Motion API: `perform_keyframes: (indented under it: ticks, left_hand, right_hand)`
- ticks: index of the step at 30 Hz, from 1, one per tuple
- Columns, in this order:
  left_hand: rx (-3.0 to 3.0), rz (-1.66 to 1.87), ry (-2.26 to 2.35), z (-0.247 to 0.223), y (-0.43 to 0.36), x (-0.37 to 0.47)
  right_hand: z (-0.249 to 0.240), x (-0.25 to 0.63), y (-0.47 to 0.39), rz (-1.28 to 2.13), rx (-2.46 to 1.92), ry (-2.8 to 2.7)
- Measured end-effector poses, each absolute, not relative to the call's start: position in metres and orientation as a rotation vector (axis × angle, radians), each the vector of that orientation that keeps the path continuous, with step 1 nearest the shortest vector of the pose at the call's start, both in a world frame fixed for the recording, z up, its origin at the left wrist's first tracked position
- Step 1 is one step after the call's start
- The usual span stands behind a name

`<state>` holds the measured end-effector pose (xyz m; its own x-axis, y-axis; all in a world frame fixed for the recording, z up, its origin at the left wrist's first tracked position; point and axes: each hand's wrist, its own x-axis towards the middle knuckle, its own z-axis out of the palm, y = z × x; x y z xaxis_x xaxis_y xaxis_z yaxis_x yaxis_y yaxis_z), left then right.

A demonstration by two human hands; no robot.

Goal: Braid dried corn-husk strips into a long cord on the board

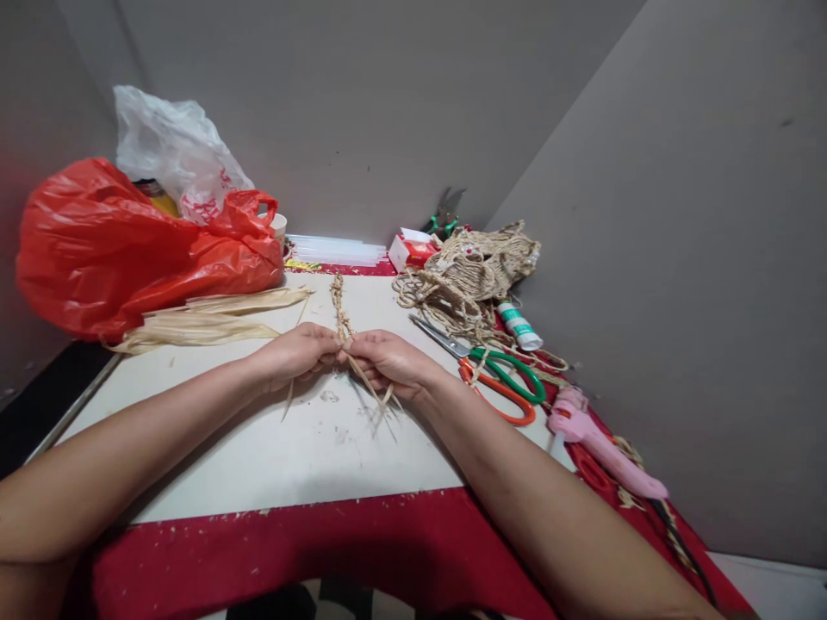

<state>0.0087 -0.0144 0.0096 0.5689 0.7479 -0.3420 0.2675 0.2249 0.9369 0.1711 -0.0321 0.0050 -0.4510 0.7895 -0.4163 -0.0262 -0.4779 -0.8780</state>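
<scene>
- Head view: my left hand [298, 353] and right hand [393, 360] pinch the braided fiber cord [337, 303] over the white board [258, 469].
- Loose strands [368, 383] splay nearer me; I'd keep both pinches close, with even tension, so the 1 braid stays tight.

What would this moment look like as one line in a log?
left hand: pinches braid | right hand: pinches same braid, close beside left | to the right: scissors, rope bundle | to the left: dry strips, red bag
</scene>
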Motion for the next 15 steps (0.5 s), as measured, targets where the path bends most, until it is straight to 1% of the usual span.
perform_keyframes:
  ticks: [3,9,13,15]
  left_hand:
    - [1.400,0.411,0.990,0.0124,-0.0104,0.0048]
    - [1.565,0.436,1.021,0.0082,-0.0047,0.0027]
    - [1.467,0.369,1.044,0.0095,-0.0052,0.0045]
    - [1.408,0.336,1.045,0.0102,-0.0055,0.0046]
  right_hand:
    - [0.0048,0.1732,-0.0315,1.925,-1.211,-1.222]
    - [0.0006,0.1739,-0.0300,1.716,-1.282,-1.521]
    - [0.0016,0.1732,-0.0308,1.595,-1.305,-1.648]
    - [0.0023,0.1723,-0.0316,1.483,-1.315,-1.738]
